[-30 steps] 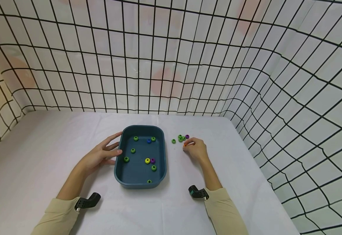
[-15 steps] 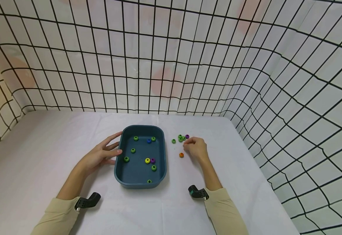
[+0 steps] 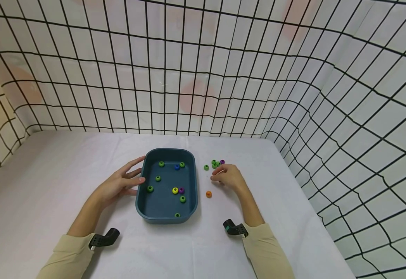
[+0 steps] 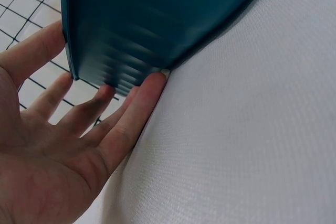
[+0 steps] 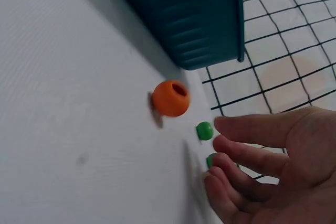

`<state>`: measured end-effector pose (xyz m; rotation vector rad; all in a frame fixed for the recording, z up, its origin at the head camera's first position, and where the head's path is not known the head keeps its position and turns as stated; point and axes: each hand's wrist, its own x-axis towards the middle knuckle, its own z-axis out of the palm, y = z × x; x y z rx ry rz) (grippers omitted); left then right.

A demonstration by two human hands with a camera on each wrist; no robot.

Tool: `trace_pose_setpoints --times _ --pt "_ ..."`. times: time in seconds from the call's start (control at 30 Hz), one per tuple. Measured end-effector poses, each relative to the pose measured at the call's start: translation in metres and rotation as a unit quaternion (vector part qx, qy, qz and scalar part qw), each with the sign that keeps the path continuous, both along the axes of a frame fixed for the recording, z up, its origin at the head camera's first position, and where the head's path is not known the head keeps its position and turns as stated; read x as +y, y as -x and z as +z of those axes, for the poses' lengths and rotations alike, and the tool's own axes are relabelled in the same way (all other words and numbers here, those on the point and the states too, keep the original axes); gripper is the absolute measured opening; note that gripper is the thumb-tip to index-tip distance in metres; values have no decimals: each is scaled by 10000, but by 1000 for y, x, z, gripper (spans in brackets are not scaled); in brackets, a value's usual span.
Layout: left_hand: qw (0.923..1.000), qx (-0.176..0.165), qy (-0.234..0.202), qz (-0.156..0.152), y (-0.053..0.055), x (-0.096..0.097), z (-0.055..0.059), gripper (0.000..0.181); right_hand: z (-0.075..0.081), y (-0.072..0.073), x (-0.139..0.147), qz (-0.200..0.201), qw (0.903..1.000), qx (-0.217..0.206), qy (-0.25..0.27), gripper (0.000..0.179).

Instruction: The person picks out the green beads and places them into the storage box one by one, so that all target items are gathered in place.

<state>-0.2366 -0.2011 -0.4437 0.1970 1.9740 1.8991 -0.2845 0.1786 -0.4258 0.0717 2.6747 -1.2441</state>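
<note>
A dark teal tray [image 3: 166,222] holds several loose beads, most of them green, with a blue, a yellow [image 3: 175,190] and a purple one. Against its left wall rests my left hand [image 3: 119,184], thumb on the rim and extended fingertips along the side, as the left wrist view shows. My right hand [image 3: 230,177] hovers right of the tray with nothing between thumb and fingers. An orange bead [image 3: 208,194] lies on the cloth just nearer than that hand, its hole visible in the right wrist view. Beyond the fingertips sit several green beads [image 3: 206,167] and a purple bead [image 3: 222,162].
A white cloth [image 3: 196,248] covers the table. Black netting [image 3: 164,93] over white sheeting rises behind the table and along the right side. Each wrist carries a black camera mount [image 3: 235,228] at the sleeve cuff.
The orange bead has left my right fingers and rolled toward me and to the left on the cloth. My right hand has shifted slightly left, its fingers spreading. The left hand stays at the tray.
</note>
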Motion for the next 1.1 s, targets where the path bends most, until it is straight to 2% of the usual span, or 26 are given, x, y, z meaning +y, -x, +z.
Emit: trace_pose_setpoints --times 0.1,0.23,0.37,0.57,0.8,1.1 --pt "10000 4 1 4 0 0 0 80 7 -2 -1 547 9980 -296 -89 19" --pt "10000 1 -3 9 1 0 -1 81 13 -6 -1 1278 9890 -704 -251 21" --pt "10000 -6 0 24 1 0 -2 80 13 -7 -1 1612 9809 -1000 -429 21" --pt "10000 1 37 53 1 0 -2 78 12 -6 0 1723 9773 -1129 -497 24" --pt "10000 8 29 45 0 0 0 78 11 -7 -1 1851 9764 -989 -513 21" --pt "10000 36 64 3 -1 -1 0 79 13 -8 -4 1608 9837 -759 -251 13"
